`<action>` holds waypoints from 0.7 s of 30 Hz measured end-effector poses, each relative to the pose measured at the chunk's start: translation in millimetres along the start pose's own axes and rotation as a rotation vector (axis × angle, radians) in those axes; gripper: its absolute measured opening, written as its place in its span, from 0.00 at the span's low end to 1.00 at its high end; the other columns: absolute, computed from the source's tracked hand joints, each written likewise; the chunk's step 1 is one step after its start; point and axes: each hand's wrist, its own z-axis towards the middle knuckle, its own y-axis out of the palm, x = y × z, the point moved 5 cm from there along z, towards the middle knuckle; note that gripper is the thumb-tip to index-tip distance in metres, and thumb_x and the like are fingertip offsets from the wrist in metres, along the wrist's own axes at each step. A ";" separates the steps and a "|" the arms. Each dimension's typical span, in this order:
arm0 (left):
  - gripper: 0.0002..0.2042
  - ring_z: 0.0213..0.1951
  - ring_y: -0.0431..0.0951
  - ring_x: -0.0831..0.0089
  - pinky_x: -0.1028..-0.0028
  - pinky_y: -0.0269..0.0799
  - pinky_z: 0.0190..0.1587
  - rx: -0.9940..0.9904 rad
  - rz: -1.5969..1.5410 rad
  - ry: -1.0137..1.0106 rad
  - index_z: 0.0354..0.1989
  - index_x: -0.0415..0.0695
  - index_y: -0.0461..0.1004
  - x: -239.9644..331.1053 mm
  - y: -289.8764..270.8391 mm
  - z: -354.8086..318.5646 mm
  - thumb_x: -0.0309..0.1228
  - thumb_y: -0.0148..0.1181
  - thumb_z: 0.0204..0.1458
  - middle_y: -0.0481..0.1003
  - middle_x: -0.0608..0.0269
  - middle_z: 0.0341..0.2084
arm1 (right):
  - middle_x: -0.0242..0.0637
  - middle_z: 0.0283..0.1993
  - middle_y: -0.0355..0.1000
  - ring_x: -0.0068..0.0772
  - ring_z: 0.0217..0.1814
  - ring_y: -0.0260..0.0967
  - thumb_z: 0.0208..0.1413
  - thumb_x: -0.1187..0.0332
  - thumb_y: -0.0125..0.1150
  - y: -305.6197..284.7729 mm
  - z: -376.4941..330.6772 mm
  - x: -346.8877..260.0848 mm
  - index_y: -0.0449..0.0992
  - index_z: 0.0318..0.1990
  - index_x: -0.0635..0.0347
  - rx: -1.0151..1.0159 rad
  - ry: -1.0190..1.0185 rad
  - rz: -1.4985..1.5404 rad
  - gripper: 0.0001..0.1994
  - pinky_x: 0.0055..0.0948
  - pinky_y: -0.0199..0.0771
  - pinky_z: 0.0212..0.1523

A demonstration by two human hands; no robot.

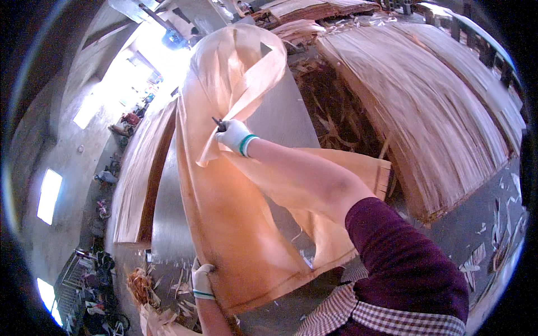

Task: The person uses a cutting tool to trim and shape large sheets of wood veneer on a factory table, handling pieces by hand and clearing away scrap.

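Nearest item: maroon sleeve (pixel 403 263), right arm, at the near right of the table, with brown-and-white checked cloth (pixel 409 320) below it.

Landmark: grey metal table (pixel 168 221), flat-topped, largely covered.

Principal item: thin tan wood sheet (pixel 224 224), one, pliable. Spread along the table and over its near end; lifted and looped back on itself toward the table's far end, with a further flap extending over the table's right side.

Right hand (pixel 232 136): white glove, teal cuff band; above the middle of the table, closed around a slim dark tool (pixel 219 122), against the sheet's folded edge.

Left hand (pixel 202 281): white glove, teal cuff band; at the table's near left corner, touching the sheet's left edge. Fingers partly hidden; how tightly they close cannot be told.

Left stack (pixel 140 179): layered pale wood sheets, just left of the table.

Right stack (pixel 414 112): larger, same kind, right of the table.

Wood scraps (pixel 336 106): brown, loose, between table and right stack.

Shavings (pixel 143 288): tangled heap, near left of the table.
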 end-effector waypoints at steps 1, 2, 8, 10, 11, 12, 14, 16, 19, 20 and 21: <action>0.21 0.32 0.74 0.69 0.75 0.70 0.34 0.007 0.068 0.005 0.43 0.34 0.71 -1.0 -10.9 18.9 0.20 0.51 0.34 0.75 0.60 0.34 | 0.39 0.27 0.74 0.28 0.29 0.70 0.46 0.66 0.60 11.9 11.5 4.0 0.77 0.31 0.64 0.001 -0.012 -0.022 0.09 0.31 0.69 0.33; 0.21 0.31 0.74 0.70 0.75 0.70 0.34 0.012 0.136 0.010 0.43 0.34 0.71 -4.0 -27.4 44.9 0.20 0.51 0.34 0.74 0.60 0.34 | 0.37 0.27 0.74 0.27 0.28 0.70 0.47 0.66 0.59 20.0 20.1 10.7 0.77 0.32 0.63 0.016 -0.002 -0.029 0.09 0.29 0.68 0.31; 0.18 0.27 0.72 0.69 0.75 0.69 0.30 -0.026 0.104 -0.080 0.39 0.34 0.70 -6.9 -79.2 126.0 0.21 0.49 0.34 0.73 0.60 0.29 | 0.34 0.24 0.73 0.25 0.17 0.66 0.52 0.68 0.57 72.8 19.2 32.1 0.78 0.35 0.58 -0.201 0.454 0.137 0.07 0.27 0.64 0.16; 0.19 0.26 0.72 0.69 0.75 0.69 0.30 -0.102 0.135 -0.001 0.40 0.34 0.70 0.0 -83.4 168.7 0.20 0.49 0.34 0.73 0.60 0.28 | 0.33 0.21 0.70 0.26 0.15 0.63 0.52 0.68 0.57 59.8 33.1 32.7 0.76 0.32 0.59 -0.151 0.493 0.244 0.05 0.27 0.60 0.14; 0.19 0.26 0.72 0.70 0.75 0.69 0.29 -0.143 0.075 0.012 0.40 0.34 0.70 -2.1 -83.5 193.5 0.19 0.48 0.34 0.73 0.61 0.28 | 0.32 0.20 0.69 0.25 0.14 0.61 0.51 0.68 0.57 49.4 39.5 35.6 0.75 0.30 0.59 -0.047 0.524 0.361 0.05 0.26 0.58 0.13; 0.19 0.26 0.72 0.70 0.75 0.69 0.29 -0.161 0.021 0.015 0.41 0.34 0.70 -9.4 -96.1 213.9 0.18 0.48 0.34 0.73 0.61 0.28 | 0.32 0.19 0.68 0.24 0.15 0.60 0.52 0.69 0.56 47.0 40.6 26.8 0.74 0.29 0.59 0.010 0.480 0.434 0.05 0.25 0.58 0.13; 0.20 0.27 0.73 0.69 0.75 0.70 0.30 -0.175 0.054 -0.003 0.41 0.35 0.70 -21.6 -149.5 246.5 0.18 0.47 0.35 0.73 0.61 0.29 | 0.32 0.20 0.67 0.23 0.16 0.60 0.52 0.71 0.55 60.2 26.4 -1.6 0.73 0.27 0.58 0.080 0.462 0.673 0.04 0.23 0.58 0.14; 0.20 0.28 0.74 0.68 0.74 0.72 0.32 -0.203 0.049 -0.019 0.42 0.34 0.70 -28.1 -177.4 268.1 0.17 0.46 0.35 0.73 0.60 0.30 | 0.31 0.23 0.68 0.21 0.17 0.59 0.53 0.71 0.55 58.3 4.3 -25.0 0.73 0.29 0.58 0.129 0.424 0.718 0.03 0.21 0.59 0.16; 0.21 0.31 0.76 0.66 0.72 0.74 0.34 -0.276 0.005 -0.085 0.45 0.34 0.68 -42.7 -196.9 293.1 0.17 0.46 0.37 0.73 0.58 0.33 | 0.31 0.28 0.70 0.19 0.23 0.63 0.53 0.66 0.58 28.9 -64.8 -65.7 0.75 0.40 0.60 0.188 0.079 0.280 0.10 0.17 0.64 0.24; 0.21 0.32 0.76 0.65 0.72 0.74 0.35 -0.301 -0.003 -0.113 0.46 0.34 0.67 -49.3 -205.6 302.0 0.18 0.46 0.38 0.73 0.57 0.34 | 0.33 0.30 0.71 0.22 0.28 0.66 0.52 0.63 0.60 26.2 -91.0 -72.5 0.74 0.43 0.62 0.241 0.013 0.073 0.15 0.19 0.66 0.29; 0.21 0.33 0.76 0.63 0.71 0.75 0.36 -0.317 -0.010 -0.138 0.47 0.34 0.67 -54.8 -214.6 307.9 0.19 0.47 0.39 0.73 0.56 0.36 | 0.36 0.33 0.73 0.25 0.32 0.70 0.51 0.61 0.62 25.8 -114.2 -76.4 0.73 0.47 0.63 0.282 -0.056 -0.128 0.19 0.21 0.69 0.35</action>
